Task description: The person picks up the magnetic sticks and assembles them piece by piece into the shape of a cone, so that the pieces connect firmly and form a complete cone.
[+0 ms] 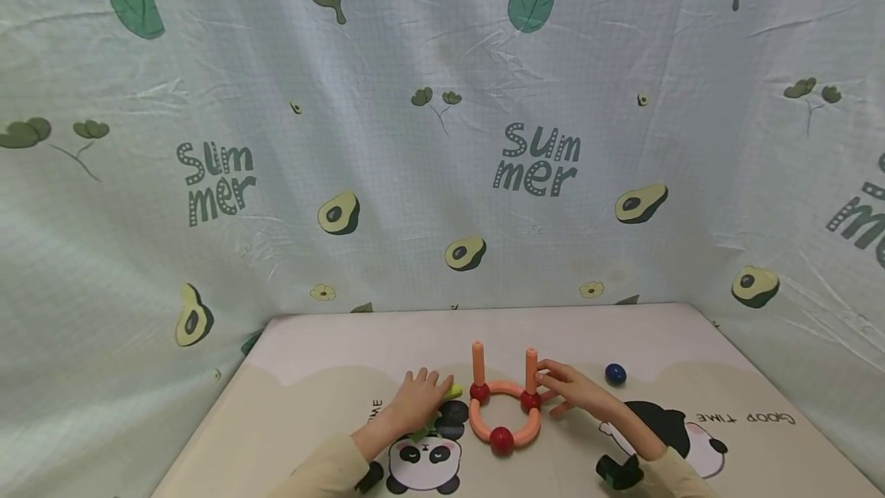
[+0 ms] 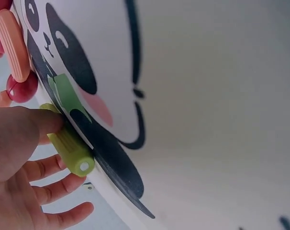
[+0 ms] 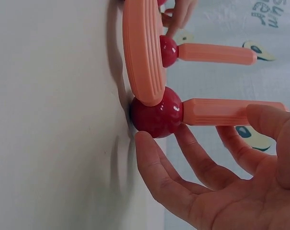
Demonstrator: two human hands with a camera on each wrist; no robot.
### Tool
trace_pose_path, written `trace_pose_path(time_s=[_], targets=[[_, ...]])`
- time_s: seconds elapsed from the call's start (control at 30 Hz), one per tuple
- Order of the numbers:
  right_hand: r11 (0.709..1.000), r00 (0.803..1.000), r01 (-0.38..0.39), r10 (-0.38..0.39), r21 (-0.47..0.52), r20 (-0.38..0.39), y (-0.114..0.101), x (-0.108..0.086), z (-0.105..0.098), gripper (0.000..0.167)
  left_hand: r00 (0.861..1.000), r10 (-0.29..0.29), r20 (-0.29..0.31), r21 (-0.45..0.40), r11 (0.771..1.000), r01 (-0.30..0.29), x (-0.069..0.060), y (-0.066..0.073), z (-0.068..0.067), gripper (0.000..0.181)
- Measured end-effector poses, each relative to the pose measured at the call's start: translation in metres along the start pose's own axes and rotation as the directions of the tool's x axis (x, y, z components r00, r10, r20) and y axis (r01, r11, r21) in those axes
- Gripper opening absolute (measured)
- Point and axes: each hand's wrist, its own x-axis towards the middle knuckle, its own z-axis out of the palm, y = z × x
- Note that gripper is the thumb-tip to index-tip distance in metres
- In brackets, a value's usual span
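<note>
On the table stands a toy ring of curved orange pieces [image 1: 477, 423] joined by red balls, with two straight orange sticks rising from it. My left hand [image 1: 418, 398] is left of the ring and pinches a short yellow-green stick [image 2: 75, 151] close to the tabletop, its other fingers spread. At the ring's right side, my right hand [image 1: 577, 392] holds the right upright orange stick [image 3: 217, 112] between thumb and fingers. One fingertip is at the red ball [image 3: 157, 114] below it. The left upright stick [image 1: 478, 363] stands free of both hands.
A dark blue ball [image 1: 615, 374] lies beyond my right forearm. Panda pictures [image 1: 424, 461] are printed on the pale tabletop [image 1: 311, 390]. A curtain [image 1: 415, 152] with avocado prints hangs behind and at the sides. Dark straps [image 1: 619, 473] sit by my wrists.
</note>
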Motion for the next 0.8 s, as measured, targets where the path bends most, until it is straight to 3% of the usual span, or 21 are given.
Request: trace_pose_path(time_s=[0.17,0.3,0.5,0.8], targets=[[1.0,1.0,-0.003,0.003,0.0,0.003,-0.001,0.0,0.0,0.056,0.999,-0.025,0.029,-0.037,0.999,0.026,-0.003,0.0,-0.004,0.024],[1.0,1.0,0.004,-0.004,-0.003,0.006,-0.001,0.0,0.0,0.055,0.999,-0.021,0.031,-0.028,0.999,0.022,-0.006,-0.005,-0.005,0.024],[1.0,1.0,0.013,-0.013,-0.004,0.009,-0.001,0.0,0.0,0.053,1.0,0.011,-0.003,-0.032,0.999,-0.011,-0.009,-0.01,-0.003,0.023],[1.0,1.0,0.011,-0.011,-0.002,0.009,0.001,0.001,-0.001,0.054,0.996,0.084,-0.009,-0.022,0.996,-0.084,-0.014,-0.007,-0.013,0.027]])
